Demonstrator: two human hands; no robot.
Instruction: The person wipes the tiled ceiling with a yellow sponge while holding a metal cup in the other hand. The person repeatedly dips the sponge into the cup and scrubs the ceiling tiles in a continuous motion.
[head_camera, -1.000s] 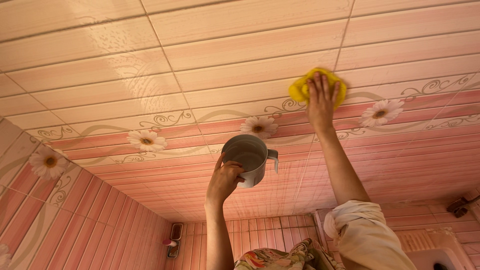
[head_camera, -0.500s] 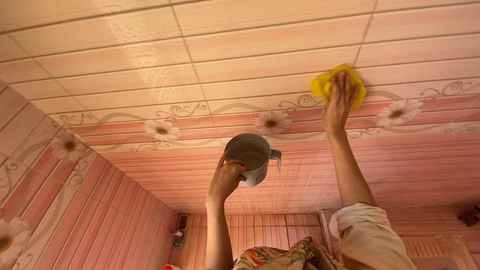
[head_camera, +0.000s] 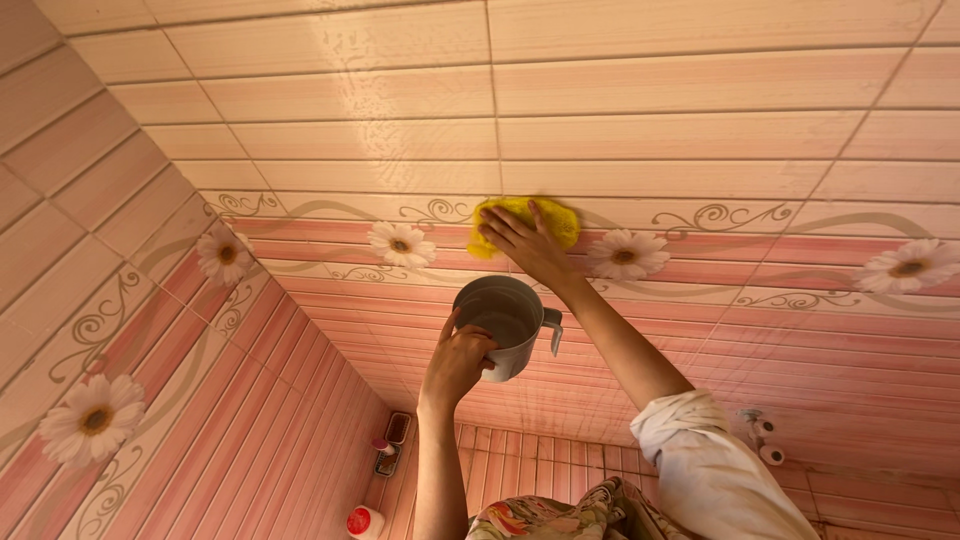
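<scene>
My right hand (head_camera: 525, 245) presses a yellow cloth (head_camera: 520, 222) flat against the pink striped wall tiles (head_camera: 650, 130), on the band with scrolls and daisies, between two daisy motifs. My left hand (head_camera: 455, 362) grips a grey plastic jug (head_camera: 500, 320) by its body, held up just below the cloth with its mouth turned towards me and its handle to the right. What the jug holds is not visible. A rolled white sleeve (head_camera: 700, 470) covers my right upper arm.
A corner where two tiled walls meet runs down the left side (head_camera: 250, 280). Low in that corner hangs a small wall rack (head_camera: 388, 445) with a bottle, and a red-and-white container (head_camera: 365, 522) stands below. White fittings (head_camera: 760, 440) are fixed on the right wall.
My right hand has slid the yellow cloth leftward along the flower band, past one daisy. The view has swung right and down. The jug stays raised in my left hand.
</scene>
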